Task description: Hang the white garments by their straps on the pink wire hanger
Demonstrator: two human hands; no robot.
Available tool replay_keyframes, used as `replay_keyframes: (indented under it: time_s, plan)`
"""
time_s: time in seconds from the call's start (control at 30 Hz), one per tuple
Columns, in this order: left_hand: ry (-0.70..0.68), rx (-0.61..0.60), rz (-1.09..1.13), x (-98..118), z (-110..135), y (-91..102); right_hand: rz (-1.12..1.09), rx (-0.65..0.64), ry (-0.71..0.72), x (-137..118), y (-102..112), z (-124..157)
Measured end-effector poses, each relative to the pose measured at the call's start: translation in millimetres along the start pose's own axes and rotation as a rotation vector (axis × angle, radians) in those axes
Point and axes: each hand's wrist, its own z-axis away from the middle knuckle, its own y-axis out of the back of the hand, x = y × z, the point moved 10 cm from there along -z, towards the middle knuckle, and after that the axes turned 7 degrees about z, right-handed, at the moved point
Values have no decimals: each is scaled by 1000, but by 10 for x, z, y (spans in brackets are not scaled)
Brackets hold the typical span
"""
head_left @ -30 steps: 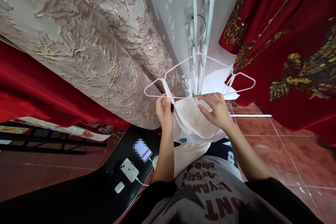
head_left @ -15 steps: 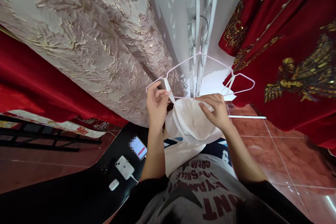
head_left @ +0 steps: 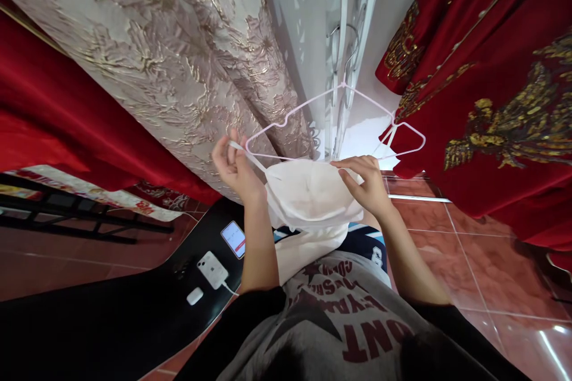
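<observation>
A white garment with thin straps (head_left: 308,190) hangs by its right strap from a pale pink hanger (head_left: 315,99). Its left strap (head_left: 256,162) is off the hanger, stretched out past the hanger's left end. My left hand (head_left: 235,169) is closed with that strap between its fingers, just beside the hanger's left corner. At the garment's top edge, close under the hanger's lower bar, my right hand (head_left: 364,181) pinches the cloth. The garment's lower part drapes down toward my lap.
The hanger hooks onto a white metal rack (head_left: 339,47). A pink floral brocade garment (head_left: 187,53) hangs at left, a red embroidered garment (head_left: 496,95) at right. Lower left, a black table (head_left: 111,321) bears a lit phone (head_left: 233,240), a white phone (head_left: 213,269) and a small white case (head_left: 195,296).
My left hand has moved left and drawn the left strap off the hanger. The garment's top has spread wider; my right hand stays about where it was.
</observation>
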Motion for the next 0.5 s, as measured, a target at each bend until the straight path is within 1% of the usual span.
replay_keyframes:
  time_s: [0.07, 0.13, 0.2, 0.3, 0.33, 0.37, 0.4, 0.47, 0.5]
  plan:
    - [214, -24, 26, -255, 152, 14, -18, -5, 10, -29, -55, -8]
    - [396, -113, 60, -416, 330, -106, -26, 11, 16, -70, -87, -15]
    - [492, -192, 95, -467, 479, -262, -28, 22, 20, -111, -101, -18]
    - [533, -226, 143, -465, 609, -419, -37, 17, 36, -116, -86, -13]
    - [538, -226, 152, -465, 634, -446, -55, 56, 32, -73, -28, -9]
    - [543, -224, 156, -465, 653, -461, -81, 140, 14, 6, 79, 0]
    - [545, -222, 158, -465, 666, -468, -115, 260, -24, 125, 224, 22]
    - [537, -218, 160, -452, 670, -471, -195, 506, -143, 436, 511, 107]
    - [529, -216, 162, -442, 665, -470, -234, 560, -208, 586, 588, 128]
